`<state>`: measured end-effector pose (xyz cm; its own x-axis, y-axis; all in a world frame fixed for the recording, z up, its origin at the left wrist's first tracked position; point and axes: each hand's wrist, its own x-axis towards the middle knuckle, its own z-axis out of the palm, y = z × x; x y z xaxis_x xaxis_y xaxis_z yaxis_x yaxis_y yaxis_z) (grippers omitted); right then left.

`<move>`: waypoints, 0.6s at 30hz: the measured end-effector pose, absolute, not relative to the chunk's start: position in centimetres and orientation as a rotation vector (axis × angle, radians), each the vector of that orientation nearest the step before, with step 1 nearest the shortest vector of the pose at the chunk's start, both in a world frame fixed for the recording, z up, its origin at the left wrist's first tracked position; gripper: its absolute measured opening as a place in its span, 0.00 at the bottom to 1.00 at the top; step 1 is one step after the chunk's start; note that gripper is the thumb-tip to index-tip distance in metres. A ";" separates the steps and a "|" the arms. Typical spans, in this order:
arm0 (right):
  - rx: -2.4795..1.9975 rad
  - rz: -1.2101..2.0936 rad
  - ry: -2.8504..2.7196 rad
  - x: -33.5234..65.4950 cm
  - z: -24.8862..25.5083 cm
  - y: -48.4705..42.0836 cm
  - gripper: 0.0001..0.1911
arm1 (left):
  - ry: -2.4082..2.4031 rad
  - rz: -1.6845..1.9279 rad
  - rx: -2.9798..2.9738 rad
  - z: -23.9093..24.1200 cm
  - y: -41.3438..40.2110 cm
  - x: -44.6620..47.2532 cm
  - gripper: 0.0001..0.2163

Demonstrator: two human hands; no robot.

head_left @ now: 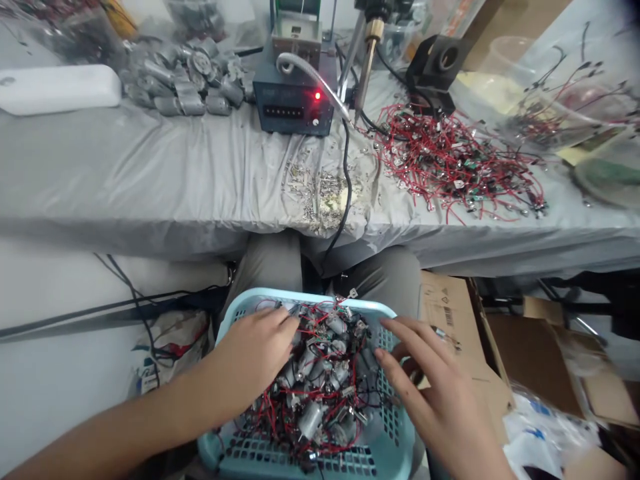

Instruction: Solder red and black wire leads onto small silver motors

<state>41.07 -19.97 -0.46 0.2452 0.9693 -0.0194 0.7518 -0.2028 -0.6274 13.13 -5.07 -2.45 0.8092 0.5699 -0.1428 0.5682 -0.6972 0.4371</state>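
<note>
A light blue plastic basket (385, 440) rests on my lap, filled with several small silver motors with red and black wires (320, 387). My left hand (255, 353) lies on the left side of the pile, fingers curled down into the wired motors. Hovering over the basket's right side is my right hand (435, 387), its fingers stretched out and apart, holding nothing.
A grey-covered table (150, 180) stands ahead with a soldering station (295, 100) showing a red light, a soldering iron (367, 60), a heap of bare motors (185, 80), a pile of red wires (450, 160) and solder scraps (320, 187). Cardboard boxes (470, 327) sit at my right.
</note>
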 end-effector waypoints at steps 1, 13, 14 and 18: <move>-1.985 0.534 -1.623 40.8 -0.3 -19.7 0.17 | 0.814 0.019 2.507 -2.3 -5.0 12.8 0.09; -1.604 0.732 -2.207 36.5 2.3 -15.8 0.20 | 0.729 0.316 2.396 -1.9 -5.3 9.0 0.13; -1.590 0.761 -2.236 36.4 2.1 -15.6 0.19 | 0.727 0.295 2.411 -2.1 -5.4 8.9 0.10; -1.565 0.809 -2.299 36.2 1.7 -15.0 0.18 | 0.821 0.156 2.470 -2.5 -6.3 10.0 0.11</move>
<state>36.16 -15.04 1.73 -0.3949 0.9128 -0.1044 0.7769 0.2711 -0.5682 10.01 -6.26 -2.54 0.8090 0.5852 -0.0549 0.5244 -0.6765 0.5170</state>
